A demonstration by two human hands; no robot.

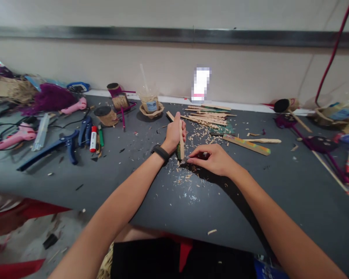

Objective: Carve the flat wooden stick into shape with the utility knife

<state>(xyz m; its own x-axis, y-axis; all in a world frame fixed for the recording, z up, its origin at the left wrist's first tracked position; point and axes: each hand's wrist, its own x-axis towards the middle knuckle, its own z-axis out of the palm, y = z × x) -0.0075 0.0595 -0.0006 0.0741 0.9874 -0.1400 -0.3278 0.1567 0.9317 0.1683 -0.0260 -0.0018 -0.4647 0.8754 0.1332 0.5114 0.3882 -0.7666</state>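
Observation:
A flat wooden stick with a green patch slants down toward me, its lower end over the dark table. My left hand is closed around its middle, with a dark band on the wrist. Beside that lower end, my right hand pinches a small dark blade between thumb and fingertips; its exact shape is hard to make out. Pale wood shavings lie scattered under and around both hands. Beyond them rests a pile of carved wooden sticks, several with knobbly edges.
Left of my hands lie a red marker, a blue clamp, clear glue sticks and pink glue guns. A drink cup stands in a cardboard holder near the wall. A painted strip lies right of the pile.

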